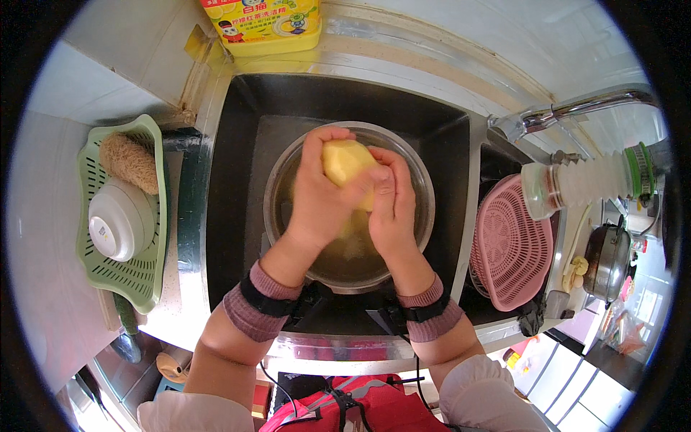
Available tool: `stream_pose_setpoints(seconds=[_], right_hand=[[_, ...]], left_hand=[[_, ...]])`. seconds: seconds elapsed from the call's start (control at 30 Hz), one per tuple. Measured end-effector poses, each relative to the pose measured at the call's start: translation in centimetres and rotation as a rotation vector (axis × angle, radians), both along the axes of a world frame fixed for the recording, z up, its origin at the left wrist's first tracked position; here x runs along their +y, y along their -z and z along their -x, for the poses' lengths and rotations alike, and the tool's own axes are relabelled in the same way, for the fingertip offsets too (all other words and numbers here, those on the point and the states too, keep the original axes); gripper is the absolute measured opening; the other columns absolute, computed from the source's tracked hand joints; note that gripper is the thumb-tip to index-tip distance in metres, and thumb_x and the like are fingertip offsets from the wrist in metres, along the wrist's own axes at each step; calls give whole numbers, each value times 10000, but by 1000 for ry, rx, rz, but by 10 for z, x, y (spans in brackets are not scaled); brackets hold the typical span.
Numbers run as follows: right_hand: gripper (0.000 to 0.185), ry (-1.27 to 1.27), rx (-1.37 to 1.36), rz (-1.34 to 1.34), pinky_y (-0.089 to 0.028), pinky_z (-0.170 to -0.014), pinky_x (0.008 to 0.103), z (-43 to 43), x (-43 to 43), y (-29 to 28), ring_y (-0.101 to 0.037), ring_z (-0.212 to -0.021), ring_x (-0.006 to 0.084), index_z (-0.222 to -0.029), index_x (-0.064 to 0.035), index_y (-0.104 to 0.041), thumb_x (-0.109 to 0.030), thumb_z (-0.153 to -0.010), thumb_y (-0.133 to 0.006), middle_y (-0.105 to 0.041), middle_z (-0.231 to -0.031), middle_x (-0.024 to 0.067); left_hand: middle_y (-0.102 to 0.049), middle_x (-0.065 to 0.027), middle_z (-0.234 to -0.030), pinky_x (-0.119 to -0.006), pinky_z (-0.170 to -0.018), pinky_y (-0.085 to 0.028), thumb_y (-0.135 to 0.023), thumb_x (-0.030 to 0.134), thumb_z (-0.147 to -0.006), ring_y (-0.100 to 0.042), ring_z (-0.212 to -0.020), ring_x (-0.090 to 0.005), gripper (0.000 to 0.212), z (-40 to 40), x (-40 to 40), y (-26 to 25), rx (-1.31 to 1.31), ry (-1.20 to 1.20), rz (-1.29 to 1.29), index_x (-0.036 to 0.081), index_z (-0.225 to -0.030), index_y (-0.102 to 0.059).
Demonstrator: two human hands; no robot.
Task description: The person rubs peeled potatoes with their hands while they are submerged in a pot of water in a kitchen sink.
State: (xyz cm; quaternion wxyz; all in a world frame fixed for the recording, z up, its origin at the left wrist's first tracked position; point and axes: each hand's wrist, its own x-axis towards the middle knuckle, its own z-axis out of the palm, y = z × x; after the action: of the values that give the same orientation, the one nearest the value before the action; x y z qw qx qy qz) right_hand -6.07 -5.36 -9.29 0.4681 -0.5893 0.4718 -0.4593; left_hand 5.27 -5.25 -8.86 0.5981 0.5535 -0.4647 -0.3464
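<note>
Between my two hands is a peeled yellow potato point(345, 159), held above a round metal basin point(426, 216). My left hand point(323, 202) wraps its left side, with the thumb across the front. On its right side, my right hand point(393, 208) presses with curled fingers. The thumbs are slightly blurred and hide part of the potato. Cloudy water point(345, 264) fills the lower part of the basin. Something yellow shows dimly below my hands; I cannot tell its shape. The basin sits in a dark sink point(232, 216).
Left of the sink, a green plastic basket point(154, 270) holds white bowls point(121, 216) and a loofah point(128, 162). A yellow detergent jug point(270, 27) stands behind. At right are a chrome faucet point(588, 108), a pink colander point(515, 243), a ribbed hose point(588, 181) and a lidded pot point(607, 262).
</note>
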Motion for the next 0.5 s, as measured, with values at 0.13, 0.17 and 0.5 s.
stream_pose_setpoints(seconds=[0.13, 0.17, 0.5], right_hand=[[348, -46, 9, 4, -472, -824, 269, 8, -5, 4, -576, -975, 148, -1228, -40, -497, -313, -1028, -419, -579, -1112, 80], [349, -86, -240, -284, -502, -749, 274, 7, -2, -1, -584, -982, 160, -1278, -69, -450, -287, -1006, -470, -561, -1155, 91], [554, -278, 322, -79, -478, -933, 415, 25, -13, 26, -590, -1079, 340, -1367, -60, -432, -89, -845, -613, -530, -1265, 192]], left_hand=[[-612, -67, -972, -268, -765, -496, -760, 161, -812, -585, -840, -146, 367, -4, 1, -6, 233, 83, -196, 58, -1069, -520], [-612, -67, -972, -268, -765, -496, -760, 161, -812, -585, -840, -146, 367, -6, 0, -8, 236, 85, -195, 58, -1069, -520], [-670, -109, -985, -305, -767, -516, -551, 161, -943, -647, -846, -191, 168, -40, -10, 42, 149, 153, -358, 9, -981, -612]])
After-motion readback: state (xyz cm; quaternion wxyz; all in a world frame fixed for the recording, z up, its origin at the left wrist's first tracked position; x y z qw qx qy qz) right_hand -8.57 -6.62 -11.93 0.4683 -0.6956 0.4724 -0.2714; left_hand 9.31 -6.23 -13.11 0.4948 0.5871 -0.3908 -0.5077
